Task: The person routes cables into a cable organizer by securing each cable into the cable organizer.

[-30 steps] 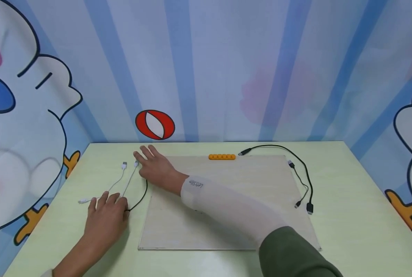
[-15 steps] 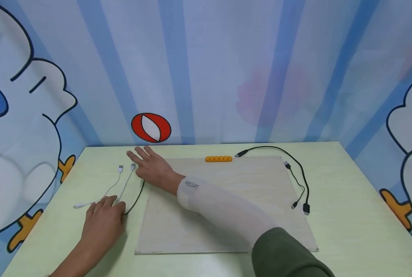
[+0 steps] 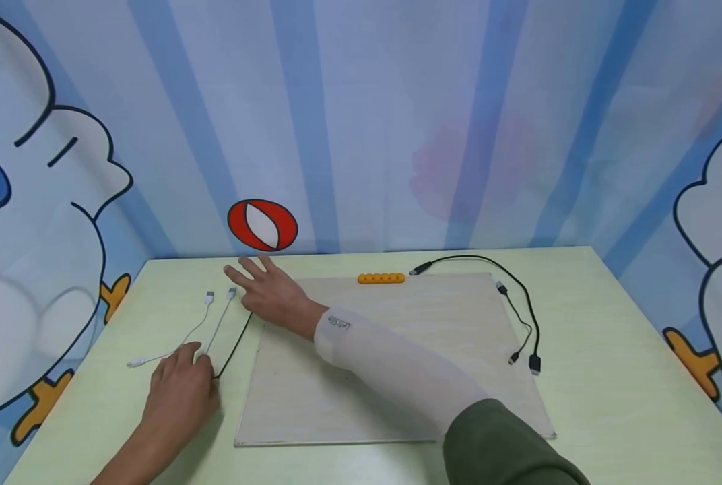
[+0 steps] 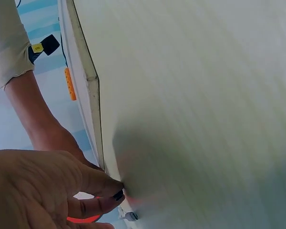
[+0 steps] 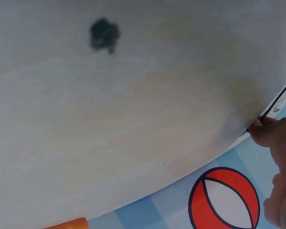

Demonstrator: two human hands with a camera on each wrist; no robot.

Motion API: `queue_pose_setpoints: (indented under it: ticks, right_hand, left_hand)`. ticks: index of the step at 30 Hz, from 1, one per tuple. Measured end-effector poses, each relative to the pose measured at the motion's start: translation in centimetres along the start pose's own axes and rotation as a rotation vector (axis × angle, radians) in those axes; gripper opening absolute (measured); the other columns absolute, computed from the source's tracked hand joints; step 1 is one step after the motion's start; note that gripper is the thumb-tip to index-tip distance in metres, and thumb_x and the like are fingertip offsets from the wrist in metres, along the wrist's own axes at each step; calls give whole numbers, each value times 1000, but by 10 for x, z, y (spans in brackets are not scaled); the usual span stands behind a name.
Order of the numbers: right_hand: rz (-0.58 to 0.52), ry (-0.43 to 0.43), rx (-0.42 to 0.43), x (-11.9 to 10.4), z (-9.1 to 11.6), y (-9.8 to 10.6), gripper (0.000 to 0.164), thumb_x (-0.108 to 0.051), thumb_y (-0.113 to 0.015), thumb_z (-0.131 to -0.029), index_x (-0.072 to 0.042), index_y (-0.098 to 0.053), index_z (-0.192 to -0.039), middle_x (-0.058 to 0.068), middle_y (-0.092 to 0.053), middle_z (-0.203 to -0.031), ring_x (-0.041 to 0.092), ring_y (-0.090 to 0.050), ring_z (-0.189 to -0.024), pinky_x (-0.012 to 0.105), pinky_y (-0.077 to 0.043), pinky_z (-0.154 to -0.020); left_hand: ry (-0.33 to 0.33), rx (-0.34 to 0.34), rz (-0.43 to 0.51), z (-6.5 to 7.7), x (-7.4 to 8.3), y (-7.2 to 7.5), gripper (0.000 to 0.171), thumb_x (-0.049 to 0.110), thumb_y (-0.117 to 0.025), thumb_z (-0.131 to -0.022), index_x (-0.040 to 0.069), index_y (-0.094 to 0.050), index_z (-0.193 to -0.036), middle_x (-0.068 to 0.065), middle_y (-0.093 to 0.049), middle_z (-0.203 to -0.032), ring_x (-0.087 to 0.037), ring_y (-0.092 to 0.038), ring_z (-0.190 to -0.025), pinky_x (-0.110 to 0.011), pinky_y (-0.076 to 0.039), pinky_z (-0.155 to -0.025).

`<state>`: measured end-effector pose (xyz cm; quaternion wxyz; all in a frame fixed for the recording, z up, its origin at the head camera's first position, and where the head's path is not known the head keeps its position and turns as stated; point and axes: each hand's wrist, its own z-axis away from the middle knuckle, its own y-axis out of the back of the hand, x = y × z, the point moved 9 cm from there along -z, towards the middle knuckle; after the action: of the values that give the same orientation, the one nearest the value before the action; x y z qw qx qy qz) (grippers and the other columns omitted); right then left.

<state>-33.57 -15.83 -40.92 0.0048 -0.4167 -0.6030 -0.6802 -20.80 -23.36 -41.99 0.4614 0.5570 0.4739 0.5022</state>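
A thin black cable [image 3: 234, 350] runs between my two hands at the left of the table, nearly straight. My left hand [image 3: 182, 394] pinches its near end; in the left wrist view a small black plug [image 4: 118, 195] shows between thumb and forefinger. Farther back, my right hand [image 3: 276, 296] holds the far end between thumb and forefinger, its other fingers spread. That end is mostly hidden under the hand. Two white USB cables [image 3: 218, 328] lie just beyond and to the left of my left hand, which covers part of them.
A flat pale board [image 3: 397, 377] lies mid-table under my right forearm. An orange ridged strip [image 3: 381, 278] sits at its back edge. On the right are a long black cable [image 3: 535, 364] and a shorter black USB cable [image 3: 502, 289]. A printed curtain hangs behind.
The black cable between my hands has gone from a curve to an almost straight line. Both hands keep their hold, and the head view has shifted slightly.
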Motion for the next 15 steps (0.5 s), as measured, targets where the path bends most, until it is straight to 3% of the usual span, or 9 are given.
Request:
queue_pose_setpoints:
  ticks: [6, 15]
  right_hand:
    - [-11, -14, 23, 2, 0, 4, 27, -23, -60, -116, -36, -83, -125, -2, -24, -190, 33, -31, -172, 57, -33, -138]
    - [-12, -15, -67, 14, 5, -6, 29, -24, -54, -119, -37, -78, -129, -1, -19, -192, 48, -21, -175, 72, -20, -139]
  left_hand:
    - [3, -9, -41, 3, 0, -5, 16, 2, -72, -96, -12, -67, -100, -43, -57, -146, -63, -57, -139, -82, -46, -111]
    - [-12, 36, -21, 2, 6, 3, 13, 5, -72, -96, -5, -65, -92, -39, -59, -144, -60, -57, -139, -82, -46, -111]
